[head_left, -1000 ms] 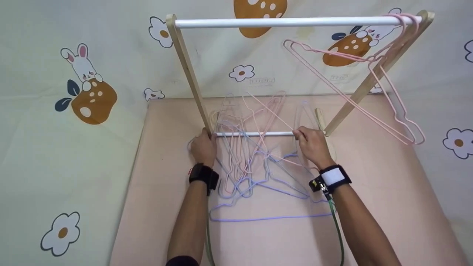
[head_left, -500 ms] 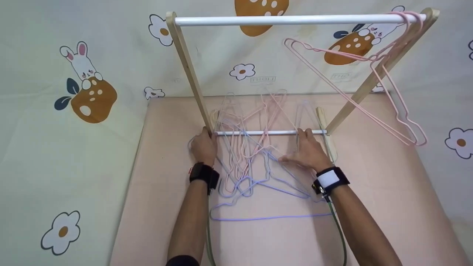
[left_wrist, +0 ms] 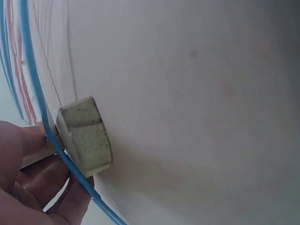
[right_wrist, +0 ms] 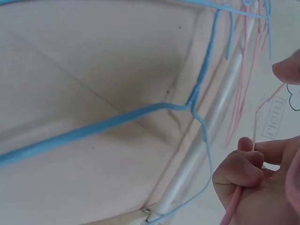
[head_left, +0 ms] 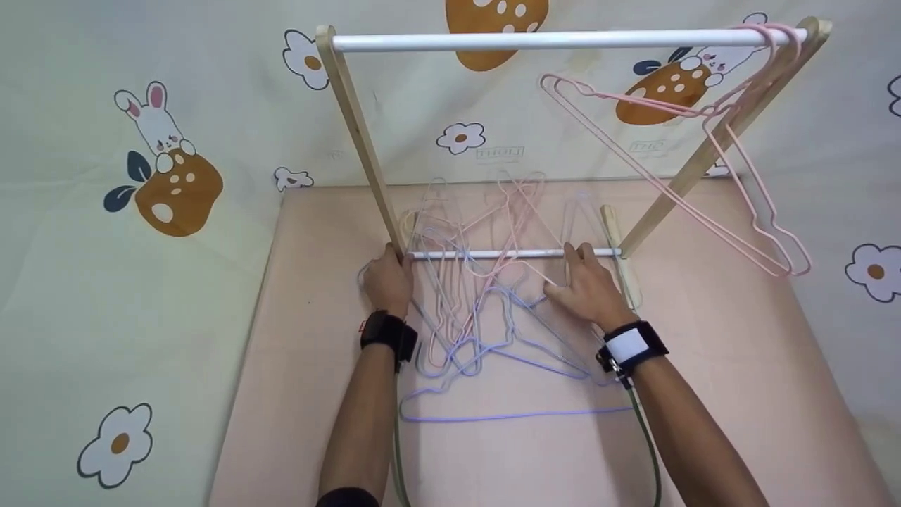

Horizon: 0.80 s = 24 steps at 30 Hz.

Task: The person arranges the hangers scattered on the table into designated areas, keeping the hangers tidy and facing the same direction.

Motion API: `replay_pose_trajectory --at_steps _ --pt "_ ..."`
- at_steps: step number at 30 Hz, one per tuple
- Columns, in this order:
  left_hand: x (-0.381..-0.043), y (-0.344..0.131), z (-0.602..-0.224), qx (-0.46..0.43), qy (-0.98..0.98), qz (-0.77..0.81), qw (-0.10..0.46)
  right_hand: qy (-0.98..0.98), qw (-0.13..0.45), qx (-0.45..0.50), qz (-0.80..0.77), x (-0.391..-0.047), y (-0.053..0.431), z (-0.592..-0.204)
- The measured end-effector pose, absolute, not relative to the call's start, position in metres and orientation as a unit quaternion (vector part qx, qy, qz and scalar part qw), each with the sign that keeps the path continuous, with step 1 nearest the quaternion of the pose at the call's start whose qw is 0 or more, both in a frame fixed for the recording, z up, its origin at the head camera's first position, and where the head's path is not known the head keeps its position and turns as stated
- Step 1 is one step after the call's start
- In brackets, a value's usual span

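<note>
My left hand [head_left: 388, 283] grips the base of the left wooden post [head_left: 360, 141] of a clothes rack. The left wrist view shows its fingers around the wood by the rack's foot [left_wrist: 89, 136], with a blue hanger wire [left_wrist: 35, 75] crossing in front. My right hand [head_left: 590, 285] holds a pink wire hanger [head_left: 540, 213] above the lower white bar [head_left: 524, 253]. In the right wrist view, curled fingers [right_wrist: 239, 168] surround its pink wire [right_wrist: 232, 205], and the thumb is by another part of it. Tangled blue hangers [head_left: 517, 418] and pink ones lie beneath.
Two pink hangers [head_left: 654, 105] hang at the right end of the upper white bar [head_left: 535, 41]. The right wooden post [head_left: 693, 165] stands beyond my right hand. A patterned backdrop [head_left: 239, 127] rises behind the pink surface [head_left: 303, 394].
My right hand has shifted its hold, its fingers spreading from a tighter grip, and the pink hanger has turned, its far end moving right. My left hand has stayed put.
</note>
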<state>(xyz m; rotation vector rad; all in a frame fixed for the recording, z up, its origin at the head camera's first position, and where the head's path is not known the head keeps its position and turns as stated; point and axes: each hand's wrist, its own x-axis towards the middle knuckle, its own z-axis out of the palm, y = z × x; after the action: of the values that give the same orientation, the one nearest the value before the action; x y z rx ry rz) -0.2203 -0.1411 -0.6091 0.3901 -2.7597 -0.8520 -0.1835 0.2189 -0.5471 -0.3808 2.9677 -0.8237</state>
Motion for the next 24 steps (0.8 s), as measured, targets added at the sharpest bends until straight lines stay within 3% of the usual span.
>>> replay_pose_trajectory --at_steps 15,24 --pt "-0.217 -0.14 -0.603 0.131 -0.939 -0.297 0.115 0.946 -0.055 -0.192 -0.254 -0.179 0.236 -0.476" --pt "-0.215 -0.138 -0.599 0.138 -0.938 -0.303 0.102 0.938 -0.032 -0.182 -0.294 -0.172 0.248 -0.422"
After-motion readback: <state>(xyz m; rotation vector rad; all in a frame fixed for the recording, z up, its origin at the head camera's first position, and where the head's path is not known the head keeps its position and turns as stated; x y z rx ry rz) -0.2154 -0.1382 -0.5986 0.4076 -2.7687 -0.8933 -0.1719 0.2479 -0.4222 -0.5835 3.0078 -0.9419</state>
